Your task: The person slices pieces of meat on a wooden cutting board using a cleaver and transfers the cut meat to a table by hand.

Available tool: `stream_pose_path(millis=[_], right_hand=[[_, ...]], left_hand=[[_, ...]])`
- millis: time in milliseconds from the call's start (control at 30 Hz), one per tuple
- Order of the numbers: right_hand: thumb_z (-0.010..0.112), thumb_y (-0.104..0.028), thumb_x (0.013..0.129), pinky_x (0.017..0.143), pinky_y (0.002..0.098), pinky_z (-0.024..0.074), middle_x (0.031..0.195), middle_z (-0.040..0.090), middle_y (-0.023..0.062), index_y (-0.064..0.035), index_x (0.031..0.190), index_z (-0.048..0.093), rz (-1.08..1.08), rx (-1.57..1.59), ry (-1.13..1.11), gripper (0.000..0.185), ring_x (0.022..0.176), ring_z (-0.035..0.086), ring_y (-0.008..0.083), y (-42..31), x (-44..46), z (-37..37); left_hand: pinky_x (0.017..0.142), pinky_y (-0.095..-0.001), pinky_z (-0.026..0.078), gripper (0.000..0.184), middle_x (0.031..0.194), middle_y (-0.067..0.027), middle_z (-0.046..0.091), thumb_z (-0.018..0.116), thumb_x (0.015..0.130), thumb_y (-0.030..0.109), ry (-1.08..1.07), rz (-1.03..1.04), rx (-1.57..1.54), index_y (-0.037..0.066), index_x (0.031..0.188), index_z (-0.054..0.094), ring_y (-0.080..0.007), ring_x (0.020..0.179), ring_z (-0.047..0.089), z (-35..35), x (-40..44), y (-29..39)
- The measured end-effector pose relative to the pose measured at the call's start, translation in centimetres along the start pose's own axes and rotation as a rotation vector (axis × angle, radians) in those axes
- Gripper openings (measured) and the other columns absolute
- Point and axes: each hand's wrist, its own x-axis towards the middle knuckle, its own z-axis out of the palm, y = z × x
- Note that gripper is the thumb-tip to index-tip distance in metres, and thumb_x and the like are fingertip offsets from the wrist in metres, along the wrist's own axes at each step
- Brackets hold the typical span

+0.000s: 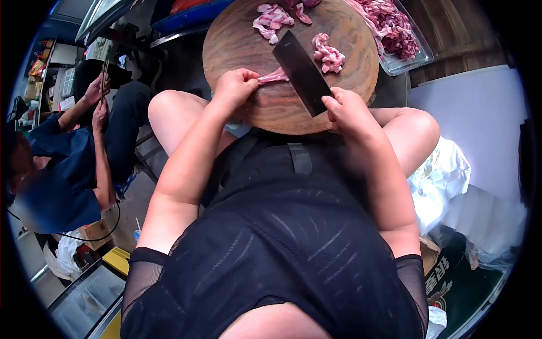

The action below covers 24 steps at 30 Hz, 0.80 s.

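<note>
My left hand (236, 87) pinches the end of a thin strip of raw meat (273, 77) stretched over a round wooden chopping block (237, 34). In my right hand (347, 110) is a cleaver (303, 72) with a broad dark blade, gripped near its handle end. The blade lies across the strip's far end and hides it. Beyond the cleaver, small cut pieces of meat (327, 53) sit in a pile on the block. Paler pieces of meat (272, 21) lie near the block's far side.
A clear tray of cut meat (401, 34) stands at the far right of the block. At the far left, a blue crate (183, 20) is beside it. Another person (62, 152) sits on the left, holding thin sticks (104, 79). White plastic bags (440, 175) lie at right.
</note>
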Motion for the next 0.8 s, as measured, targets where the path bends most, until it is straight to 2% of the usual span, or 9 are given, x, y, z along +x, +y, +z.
stream_pose_path(millis=[67, 200, 267, 300, 333, 433, 533, 667, 800], right_hand=[[0.050, -0.020, 0.096, 0.046, 0.0324, 0.0455, 0.061, 0.056, 0.0054, 0.0020, 0.090, 0.056, 0.046, 0.039, 0.011, 0.023, 0.048, 0.056, 0.0157, 0.2, -0.7, -0.5], [0.050, -0.020, 0.096, 0.046, 0.0321, 0.0451, 0.062, 0.056, 0.0069, 0.0018, 0.090, 0.057, 0.104, 0.005, 0.069, 0.024, 0.048, 0.056, 0.0150, 0.7, -2.7, -1.0], [0.050, -0.019, 0.095, 0.052, 0.0387, 0.0485, 0.066, 0.061, 0.0165, 0.0027, 0.091, 0.058, 0.040, -0.172, 0.132, 0.024, 0.052, 0.061, 0.0268, 0.2, -3.7, -0.9], [0.052, -0.019, 0.094, 0.064, 0.0467, 0.0503, 0.076, 0.063, 0.0245, 0.0028, 0.092, 0.059, -0.158, -0.351, 0.211, 0.023, 0.067, 0.063, 0.0399, 0.5, -3.9, -0.7], [0.052, -0.019, 0.094, 0.064, 0.0467, 0.0503, 0.076, 0.063, 0.0245, 0.0028, 0.092, 0.059, -0.154, -0.354, 0.208, 0.023, 0.067, 0.063, 0.0399, 0.4, -4.1, -0.6], [0.052, -0.019, 0.093, 0.073, 0.0513, 0.0487, 0.083, 0.064, 0.0256, 0.0006, 0.094, 0.061, -0.235, -0.436, 0.224, 0.021, 0.081, 0.062, 0.0442, -1.1, -4.4, 0.0], [0.051, -0.019, 0.094, 0.073, 0.0519, 0.0488, 0.081, 0.065, 0.0243, -0.0011, 0.095, 0.062, -0.269, -0.546, 0.198, 0.021, 0.081, 0.063, 0.0427, -2.2, -3.8, 0.7], [0.051, -0.021, 0.094, 0.074, 0.0523, 0.0492, 0.081, 0.065, 0.0249, -0.0016, 0.093, 0.062, -0.276, -0.658, 0.205, 0.022, 0.081, 0.063, 0.0433, -2.3, -2.7, 0.8], [0.052, -0.022, 0.093, 0.075, 0.0527, 0.0491, 0.082, 0.065, 0.0256, -0.0009, 0.091, 0.062, -0.236, -0.637, 0.197, 0.023, 0.082, 0.063, 0.0440, -1.6, -2.1, 0.3]], left_hand=[[0.069, -0.0254, 0.051, 0.025, 0.085, -0.0043, 0.070, 0.065, 0.088, 0.012, 0.095, 0.104, 0.220, 0.001, 0.111, 0.066, -0.0120, 0.072, 0.063, -0.4, -0.9, 0.8], [0.077, -0.0296, 0.052, 0.025, 0.090, -0.0076, 0.070, 0.064, 0.085, 0.007, 0.196, 0.136, 0.205, 0.004, 0.109, 0.067, -0.0184, 0.080, 0.066, -0.5, -1.0, -0.8], [0.083, -0.0341, 0.052, 0.029, 0.098, -0.0106, 0.067, 0.060, 0.081, 0.002, 0.464, 0.390, 0.383, 0.007, 0.108, 0.068, -0.0253, 0.091, 0.064, -1.0, -1.8, -0.8], [0.087, -0.0371, 0.051, 0.032, 0.104, -0.0125, 0.063, 0.059, 0.079, -0.002, 0.467, 0.488, 0.376, 0.007, 0.108, 0.068, -0.0308, 0.097, 0.061, -1.0, -2.0, -0.6], [0.087, -0.0371, 0.051, 0.032, 0.104, -0.0125, 0.063, 0.059, 0.079, -0.002, 0.465, 0.484, 0.372, 0.007, 0.108, 0.068, -0.0308, 0.097, 0.061, -0.9, -2.1, -0.5], [0.085, -0.0379, 0.051, 0.028, 0.103, -0.0118, 0.062, 0.067, 0.079, 0.003, 0.337, 0.889, 0.514, 0.007, 0.106, 0.068, -0.0316, 0.097, 0.060, 1.1, -2.6, 1.3], [0.082, -0.0400, 0.049, 0.020, 0.097, -0.0114, 0.061, 0.071, 0.077, 0.014, 0.350, 0.869, 0.601, 0.004, 0.094, 0.065, -0.0325, 0.091, 0.059, 3.6, -1.6, 1.4], [0.080, -0.0401, 0.049, 0.014, 0.093, -0.0110, 0.059, 0.068, 0.078, 0.014, 0.402, 0.838, 0.709, 0.005, 0.087, 0.063, -0.0319, 0.088, 0.058, 3.9, -0.3, 1.0], [0.078, -0.0401, 0.050, 0.011, 0.091, -0.0102, 0.059, 0.066, 0.078, 0.011, 0.258, 0.863, 0.758, 0.006, 0.088, 0.063, -0.0303, 0.087, 0.058, 2.8, -0.2, 1.5]])
